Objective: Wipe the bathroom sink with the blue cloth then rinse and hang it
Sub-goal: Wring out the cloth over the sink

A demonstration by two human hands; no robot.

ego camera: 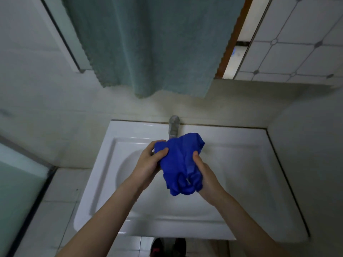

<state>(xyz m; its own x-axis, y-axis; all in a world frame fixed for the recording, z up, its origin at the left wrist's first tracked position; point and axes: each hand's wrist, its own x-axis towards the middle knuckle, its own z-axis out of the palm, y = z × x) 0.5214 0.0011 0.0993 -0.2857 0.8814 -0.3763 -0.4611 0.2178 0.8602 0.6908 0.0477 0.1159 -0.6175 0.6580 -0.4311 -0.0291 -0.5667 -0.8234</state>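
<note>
A bunched-up blue cloth (pixel 181 164) is held over the basin of the white bathroom sink (pixel 241 164), just in front of the metal tap (pixel 174 127). My left hand (pixel 150 161) grips the cloth's upper left part, thumb on top. Against the cloth's lower right side, my right hand (pixel 206 176) holds it with the thumb pressed into the fabric. The cloth hides the tap's spout; I cannot tell whether water is running.
A grey-green towel (pixel 148 45) hangs on the wall above the tap. A mirror edge (pixel 278 39) reflects tiles at the upper right. A frosted glass panel (pixel 16 182) stands at the left. Tiled floor and dark shoes (pixel 167 245) show below the sink's front edge.
</note>
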